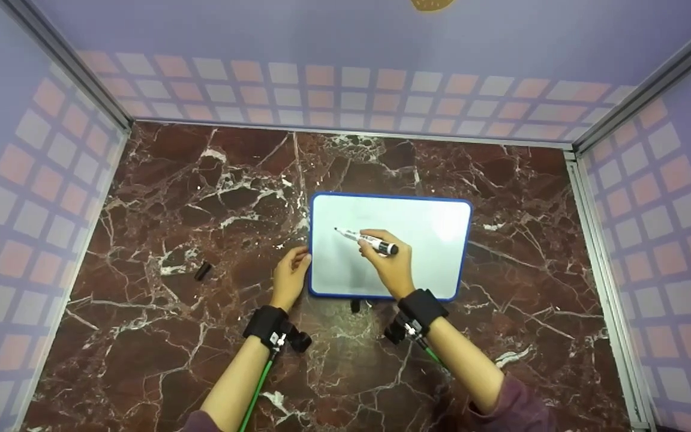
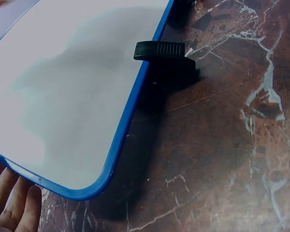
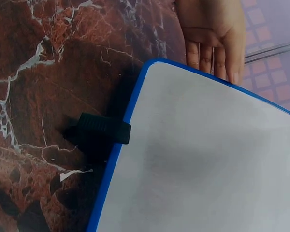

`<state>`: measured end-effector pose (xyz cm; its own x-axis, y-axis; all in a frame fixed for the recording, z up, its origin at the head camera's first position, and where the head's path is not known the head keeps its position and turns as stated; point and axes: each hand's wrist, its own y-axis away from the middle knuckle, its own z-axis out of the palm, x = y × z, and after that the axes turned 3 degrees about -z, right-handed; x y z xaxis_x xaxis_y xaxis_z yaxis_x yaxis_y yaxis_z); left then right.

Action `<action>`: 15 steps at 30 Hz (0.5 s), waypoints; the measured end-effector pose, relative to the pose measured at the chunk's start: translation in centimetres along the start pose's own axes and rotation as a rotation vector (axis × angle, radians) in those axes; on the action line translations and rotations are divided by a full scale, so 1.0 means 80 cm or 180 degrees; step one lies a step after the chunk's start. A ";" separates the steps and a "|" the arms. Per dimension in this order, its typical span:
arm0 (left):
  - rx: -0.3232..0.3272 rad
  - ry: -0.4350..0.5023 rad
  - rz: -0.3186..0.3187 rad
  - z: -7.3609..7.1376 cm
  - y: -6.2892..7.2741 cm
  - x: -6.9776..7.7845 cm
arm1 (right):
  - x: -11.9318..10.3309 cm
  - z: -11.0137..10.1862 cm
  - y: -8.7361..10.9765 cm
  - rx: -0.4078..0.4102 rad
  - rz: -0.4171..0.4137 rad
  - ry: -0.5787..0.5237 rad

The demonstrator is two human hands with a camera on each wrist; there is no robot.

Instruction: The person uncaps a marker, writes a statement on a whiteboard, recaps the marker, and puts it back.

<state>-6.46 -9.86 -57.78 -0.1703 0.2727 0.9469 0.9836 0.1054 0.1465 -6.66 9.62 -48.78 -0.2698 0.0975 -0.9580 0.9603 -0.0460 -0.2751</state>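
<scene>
A whiteboard (image 1: 417,264) with a blue rim lies near the middle of the table. My left hand (image 1: 291,273) holds its left edge; in the right wrist view, the thumb of that hand (image 3: 212,29) rests at the rim while the other fingers pass behind it. Over the board, my right hand (image 1: 390,261) pinches a white marker with a black end (image 1: 375,242), its dark uncapped tip pointing left, close over the white surface. A black ridged clip (image 2: 159,50) sits on the board's near edge.
A small black cap (image 1: 203,271) lies on the marbled table (image 1: 201,336), left of my left hand. Walls with a checked pattern (image 1: 321,90) enclose the table at the back and both sides. Green cables (image 1: 255,396) run from the wrist cameras.
</scene>
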 end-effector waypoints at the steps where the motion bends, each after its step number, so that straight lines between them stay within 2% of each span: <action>1: 0.0013 -0.0027 0.0005 0.000 0.000 0.000 | 0.001 0.002 0.000 -0.0023 -0.0037 0.0057; 4: 0.0026 -0.0088 0.0029 0.000 0.000 0.001 | 0.002 0.008 0.002 -0.0096 -0.0211 0.0291; 9: 0.0044 0.0009 0.0024 0.002 0.000 0.003 | 0.004 0.015 0.004 -0.0125 -0.0487 0.0535; 15: 0.0072 0.0096 -0.0036 0.004 -0.002 0.001 | 0.006 0.020 0.004 -0.0113 -0.0476 0.0606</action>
<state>-6.67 -9.57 -57.86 -0.1791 0.2425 0.9535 0.9800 0.1300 0.1510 -6.61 8.03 -49.46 -0.3942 0.2864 -0.8733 0.9135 0.0177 -0.4066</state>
